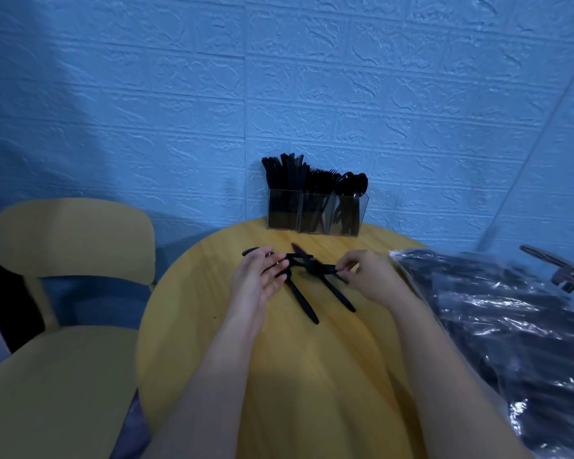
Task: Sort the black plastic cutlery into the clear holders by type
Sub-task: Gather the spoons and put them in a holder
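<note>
Against the wall, the clear holders (315, 212) already stand well filled. Both hands, left hand (257, 279) and right hand (367, 276), pinch pieces from the small loose pile of cutlery (309, 279) left on the bench (312, 376).

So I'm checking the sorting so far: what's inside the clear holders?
The clear holders hold black cutlery upright: knives left, forks middle, spoons right. Their lower ends blur into dark mass, so counts can't be told.

Two bare forearms in view, no sleeves. Left hand (257, 276) and right hand (370, 276) ungloved. No rings, watch or bands discernible; nails short.
</note>
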{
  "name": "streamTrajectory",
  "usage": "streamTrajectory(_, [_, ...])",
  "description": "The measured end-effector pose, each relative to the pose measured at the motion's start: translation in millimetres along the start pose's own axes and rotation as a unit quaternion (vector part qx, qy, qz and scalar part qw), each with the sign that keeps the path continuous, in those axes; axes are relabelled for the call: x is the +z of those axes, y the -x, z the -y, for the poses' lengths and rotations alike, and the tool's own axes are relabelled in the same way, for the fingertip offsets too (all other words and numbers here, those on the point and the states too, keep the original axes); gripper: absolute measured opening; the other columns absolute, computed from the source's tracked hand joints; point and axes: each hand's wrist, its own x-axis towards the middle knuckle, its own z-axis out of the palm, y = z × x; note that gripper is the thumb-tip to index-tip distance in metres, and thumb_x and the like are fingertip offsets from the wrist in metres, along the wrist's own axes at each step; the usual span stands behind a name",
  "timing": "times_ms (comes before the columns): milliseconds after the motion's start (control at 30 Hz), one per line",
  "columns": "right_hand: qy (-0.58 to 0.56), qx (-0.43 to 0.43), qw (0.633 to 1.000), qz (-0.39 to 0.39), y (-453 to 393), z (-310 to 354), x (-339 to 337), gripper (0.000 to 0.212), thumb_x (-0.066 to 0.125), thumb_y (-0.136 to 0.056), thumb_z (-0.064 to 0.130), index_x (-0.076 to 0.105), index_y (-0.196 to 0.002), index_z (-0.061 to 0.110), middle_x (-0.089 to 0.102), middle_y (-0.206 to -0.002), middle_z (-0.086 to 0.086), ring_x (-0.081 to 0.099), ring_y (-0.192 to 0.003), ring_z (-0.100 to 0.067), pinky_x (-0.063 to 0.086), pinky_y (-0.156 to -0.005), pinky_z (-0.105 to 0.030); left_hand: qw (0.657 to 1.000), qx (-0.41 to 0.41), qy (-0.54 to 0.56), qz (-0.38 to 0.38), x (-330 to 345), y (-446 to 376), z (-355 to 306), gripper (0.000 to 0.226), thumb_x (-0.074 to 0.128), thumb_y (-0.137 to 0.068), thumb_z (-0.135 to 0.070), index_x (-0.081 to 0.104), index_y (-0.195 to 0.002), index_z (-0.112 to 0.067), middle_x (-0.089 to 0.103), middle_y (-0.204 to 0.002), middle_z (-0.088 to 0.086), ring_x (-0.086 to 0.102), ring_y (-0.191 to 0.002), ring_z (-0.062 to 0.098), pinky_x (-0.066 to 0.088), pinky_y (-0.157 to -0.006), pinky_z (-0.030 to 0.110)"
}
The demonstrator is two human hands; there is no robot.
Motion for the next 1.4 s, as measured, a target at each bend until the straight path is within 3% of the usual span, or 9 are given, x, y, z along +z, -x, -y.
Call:
streamTrajectory(267, [-0.038, -0.030, 0.995, 0.092, 9, 9, -16, 0.006, 0.068, -0.086, 0.022, 0.068, -0.092, 0.021, 0.063, -0.086, 0.009, 0.053, -0.075, 0.002, 0.035, -0.056, -0.005, 0.998, 0.007, -0.052, 0.026, 3, 0, 5, 0.017, 0.048, -0.099, -0.024, 0.062, -0.104, -0.014, 0.071, -0.099, 0.006, 0.069, -0.092, 0.016, 0.054, -0.077, 0.028])
streamTrajectory(400, [-0.146, -0.035, 0.986, 0.068, 9, 21, -12, 0.002, 0.069, -0.085, 0.024, 0.067, -0.087, 0.023, 0.061, -0.082, 0.008, 0.055, -0.077, -0.004, 0.039, -0.065, -0.017, 0.998, -0.006, -0.060, 0.036, 5, -2, 8, 0.018, 0.047, -0.099, -0.024, 0.061, -0.108, -0.015, 0.069, -0.106, 0.007, 0.068, -0.096, 0.016, 0.054, -0.078, 0.027])
streamTrajectory(500, [-0.251, -0.022, 0.967, 0.032, 7, 32, -1, 0.004, 0.069, -0.085, 0.020, 0.068, -0.088, 0.018, 0.062, -0.079, 0.006, 0.053, -0.061, 0.002, 0.041, -0.059, -0.011, 0.996, -0.010, -0.067, 0.060, 7, -3, 10, 0.020, 0.047, -0.099, -0.029, 0.059, -0.111, -0.018, 0.067, -0.114, 0.008, 0.067, -0.099, 0.015, 0.053, -0.082, 0.028])
streamTrajectory(667, [-0.355, -0.020, 0.935, -0.010, 5, 49, 13, 0.013, 0.069, -0.085, 0.016, 0.067, -0.096, 0.010, 0.065, -0.082, 0.002, 0.060, -0.061, 0.003, 0.046, -0.053, -0.011, 0.975, -0.043, -0.129, 0.175, 11, 1, 13, 0.068, 0.055, -0.080, -0.057, 0.043, -0.137, -0.023, 0.056, -0.131, 0.006, 0.062, -0.112, 0.022, 0.051, -0.093, 0.039])
streamTrajectory(800, [-0.318, -0.015, 0.948, 0.020, 1, 51, 13, 0.007, 0.069, -0.085, 0.020, 0.069, -0.091, 0.016, 0.069, -0.088, -0.001, 0.066, -0.080, -0.010, 0.054, -0.055, -0.021, 0.971, -0.060, -0.099, 0.208, 15, 0, 13, 0.052, 0.053, -0.091, -0.030, 0.039, -0.139, -0.017, 0.062, -0.122, 0.011, 0.067, -0.101, 0.025, 0.056, -0.079, 0.036])
streamTrajectory(933, [-0.279, -0.028, 0.959, 0.038, -3, 51, 8, 0.004, 0.067, -0.087, 0.020, 0.070, -0.089, 0.018, 0.065, -0.080, 0.005, 0.063, -0.073, -0.004, 0.052, -0.050, -0.018, 0.971, -0.060, -0.090, 0.215, 15, 0, 13, 0.039, 0.048, -0.095, -0.002, 0.048, -0.131, -0.016, 0.070, -0.103, 0.005, 0.070, -0.093, 0.026, 0.058, -0.075, 0.036])
streamTrajectory(1033, [-0.187, -0.028, 0.982, -0.026, -18, 38, 2, 0.008, 0.065, -0.089, 0.025, 0.070, -0.091, 0.020, 0.064, -0.082, 0.011, 0.058, -0.070, 0.001, 0.048, -0.064, -0.019, 0.975, -0.075, -0.056, 0.200, 14, -2, 11, 0.038, 0.045, -0.096, 0.000, 0.047, -0.129, -0.019, 0.070, -0.110, 0.007, 0.069, -0.096, 0.028, 0.057, -0.081, 0.038])
streamTrajectory(1133, [-0.074, 0.047, 0.986, -0.141, -37, 10, 0, 0.019, 0.061, -0.092, 0.027, 0.069, -0.099, 0.012, 0.065, -0.091, 0.001, 0.054, -0.076, -0.010, 0.040, -0.069, -0.025, 0.983, -0.077, -0.010, 0.165, 11, -6, 8, 0.036, 0.048, -0.095, -0.002, 0.047, -0.128, -0.015, 0.070, -0.110, 0.011, 0.069, -0.097, 0.030, 0.055, -0.084, 0.041])
streamTrajectory(1400, [0.128, 0.170, 0.973, -0.091, -53, -33, 25, 0.037, 0.052, -0.094, 0.041, 0.058, -0.100, 0.005, 0.062, -0.095, -0.012, 0.060, -0.084, -0.026, 0.046, -0.063, -0.033, 0.985, -0.089, 0.028, 0.147, 9, -11, 9, 0.032, 0.042, -0.096, 0.001, 0.051, -0.124, -0.011, 0.071, -0.108, 0.013, 0.070, -0.093, 0.030, 0.056, -0.079, 0.039])
